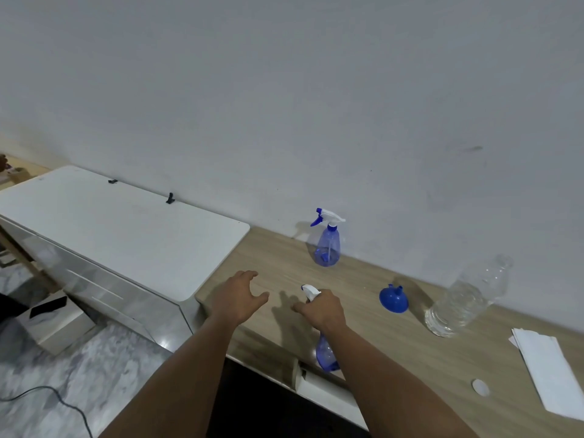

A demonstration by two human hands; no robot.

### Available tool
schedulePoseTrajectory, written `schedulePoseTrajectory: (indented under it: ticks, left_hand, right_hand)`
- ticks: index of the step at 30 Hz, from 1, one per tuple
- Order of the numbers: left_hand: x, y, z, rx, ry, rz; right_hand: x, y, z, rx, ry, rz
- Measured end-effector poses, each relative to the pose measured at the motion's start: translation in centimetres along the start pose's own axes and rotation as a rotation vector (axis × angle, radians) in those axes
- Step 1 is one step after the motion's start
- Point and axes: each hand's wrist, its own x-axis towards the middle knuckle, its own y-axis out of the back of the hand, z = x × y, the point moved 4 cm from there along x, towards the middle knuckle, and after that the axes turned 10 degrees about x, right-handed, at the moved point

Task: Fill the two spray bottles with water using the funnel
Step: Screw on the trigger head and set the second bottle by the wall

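Observation:
My right hand (322,309) is closed around the white spray head of a blue spray bottle (326,355), whose body shows below my wrist near the table's front edge. My left hand (238,295) hovers open just left of it, fingers spread, holding nothing. A second blue spray bottle (328,245) with a white and blue trigger head stands upright by the wall. A blue funnel (393,298) rests mouth-down on the wooden table (410,358), right of my right hand. A clear plastic water bottle (467,298) stands uncapped further right.
A white bottle cap (480,387) and a white folded paper (550,371) lie at the table's right front. A white cabinet (120,226) adjoins the table on the left. A box (53,317) and a cable (47,396) are on the marble floor.

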Motion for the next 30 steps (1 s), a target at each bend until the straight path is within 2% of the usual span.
schedulePoseTrajectory:
  ticks: [9,18,23,27,30]
  left_hand:
    - [-0.2,0.5,0.3,-0.046,0.010,0.079]
    - [-0.2,-0.2,-0.3,-0.073,0.039,0.039]
    - [0.1,-0.9,-0.9,-0.067,0.027,0.007]
    - [0.8,-1.0,-1.1,-0.093,0.031,-0.018]
    - [1.9,-0.8,-0.3,-0.182,0.032,-0.076]
  right_hand:
    - [-0.7,-0.6,-0.1,-0.056,0.016,-0.013]
    - [-0.6,-1.2,0.0,-0.042,-0.015,0.026]
    - [0.2,-1.6,0.9,-0.244,0.040,-0.109]
    - [1.1,-1.4,-1.0,-0.133,0.074,-0.086]
    - [2.1,-0.7,-4.6,0.167,0.100,0.063]
